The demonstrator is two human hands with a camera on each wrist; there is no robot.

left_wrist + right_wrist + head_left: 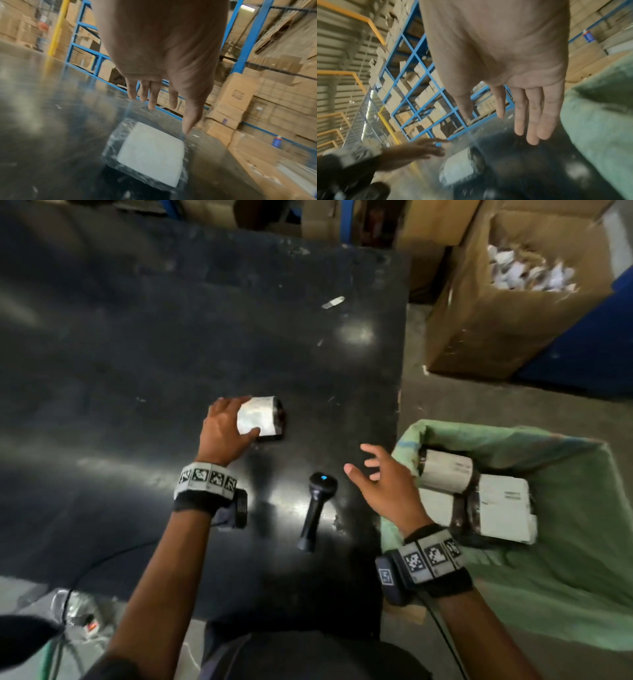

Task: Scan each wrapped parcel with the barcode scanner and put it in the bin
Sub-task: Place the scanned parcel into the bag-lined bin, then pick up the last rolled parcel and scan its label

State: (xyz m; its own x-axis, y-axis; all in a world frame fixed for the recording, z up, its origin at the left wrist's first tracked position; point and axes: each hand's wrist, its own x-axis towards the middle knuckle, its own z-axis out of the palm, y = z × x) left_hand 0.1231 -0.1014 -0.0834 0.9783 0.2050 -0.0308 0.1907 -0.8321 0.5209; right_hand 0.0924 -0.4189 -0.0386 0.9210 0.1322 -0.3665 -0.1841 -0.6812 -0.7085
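Parcel [259, 416]: small, film-wrapped, likely light and slippery; lies mid-table [137, 354]. Left hand [224, 433] cups its near side, best gripped across both edges. Right hand [383, 484] spread, empty, near scanner [317, 510] and bin [561, 594].

Dim overhead light throws soft glare patches on the glossy black desk [144, 344], brightest toward one o'clock in the head view. Motion blur smears all three pictures, heaviest in the wrist views, where the palms fill the upper frame out of focus. The blue racking [412, 86] bows near the edges from wide-angle distortion.
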